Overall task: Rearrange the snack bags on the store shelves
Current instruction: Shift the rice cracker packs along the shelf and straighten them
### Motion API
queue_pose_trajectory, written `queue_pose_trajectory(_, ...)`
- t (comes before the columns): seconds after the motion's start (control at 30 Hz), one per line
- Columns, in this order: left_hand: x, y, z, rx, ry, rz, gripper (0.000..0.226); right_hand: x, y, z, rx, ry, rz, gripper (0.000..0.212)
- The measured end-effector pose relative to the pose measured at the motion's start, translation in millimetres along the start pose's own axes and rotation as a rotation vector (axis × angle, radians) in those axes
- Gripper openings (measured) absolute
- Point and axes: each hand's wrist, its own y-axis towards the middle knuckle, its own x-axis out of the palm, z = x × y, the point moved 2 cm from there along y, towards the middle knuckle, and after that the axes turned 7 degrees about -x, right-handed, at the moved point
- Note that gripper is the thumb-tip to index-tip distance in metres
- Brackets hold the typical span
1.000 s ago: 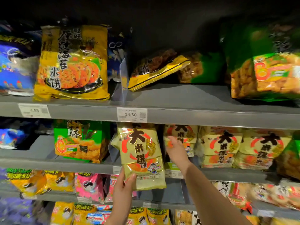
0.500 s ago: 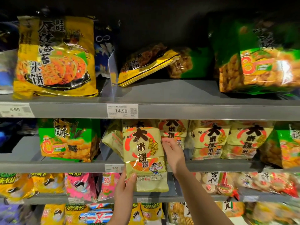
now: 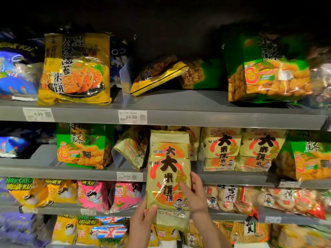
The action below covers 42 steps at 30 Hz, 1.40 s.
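A tall pale-yellow rice cracker bag with black characters and a red ring stands upright in front of the middle shelf, held off the shelf. My left hand grips its lower left corner. My right hand holds its right edge, fingers over the front. More bags of the same kind stand on the middle shelf to the right, and one leans tilted just to the left behind it.
The top shelf holds a yellow seaweed cracker bag, a fallen yellow bag and a green bag, with bare shelf between them. A green bag stands on the middle shelf. Pink bags and yellow bags fill the lower shelves.
My right hand has left the bags on the middle shelf and taken the right edge of the held bag. The bag has come lower and closer, now held by both hands.
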Motion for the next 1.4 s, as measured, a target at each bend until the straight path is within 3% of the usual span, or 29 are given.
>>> queue_pose_trajectory(0.13, 19, 16, 16, 0.078, 0.186, 0.013, 0.026, -21, 13, -7, -0.052, -0.002, 0.046, 0.044)
queue_pose_trajectory(0.27, 42, 44, 39, 0.140, 0.331, 0.093, 0.034, -29, 37, -28, -0.130, 0.002, -0.003, 0.052)
queue_pose_trajectory(0.43, 68, 63, 51, 0.104, 0.235, 0.185, 0.035, -36, 52, -26, -0.180, -0.157, 0.012, 0.067)
queue_pose_trajectory(0.53, 78, 76, 64, 0.150, 0.170, 0.237, 0.030, -41, 41, 5, -0.098, -0.222, 0.168, 0.081)
queue_pose_trajectory(0.6, 82, 87, 76, 0.178, 0.159, 0.246, 0.022, -40, 32, 18, 0.006, -0.207, 0.233, 0.058)
queue_pose_trajectory(0.67, 84, 96, 81, 0.172, 0.229, 0.263, 0.019, -30, 33, 19, 0.092, -0.170, 0.156, 0.028)
queue_pose_trajectory(0.73, 82, 99, 78, 0.173, 0.295, 0.280, 0.018, -19, 45, 14, 0.158, -0.090, 0.071, 0.018)
queue_pose_trajectory(0.9, 77, 102, 68, 0.205, 0.308, 0.277, 0.029, -1, 74, 17, 0.265, 0.035, -0.022, 0.048)
queue_pose_trajectory(1.1, 73, 96, 57, 0.311, 0.365, 0.241, 0.039, 2, 79, 26, 0.202, 0.013, -0.040, 0.047)
queue_pose_trajectory(1.17, 75, 94, 57, 0.325, 0.405, 0.194, 0.041, 1, 78, 34, 0.137, -0.064, -0.026, 0.049)
queue_pose_trajectory(1.3, 82, 99, 61, 0.339, 0.484, 0.089, 0.049, -1, 79, 31, -0.025, -0.440, 0.008, 0.050)
queue_pose_trajectory(1.4, 83, 105, 65, 0.323, 0.493, 0.085, 0.050, 1, 79, 26, -0.119, -0.665, -0.068, 0.054)
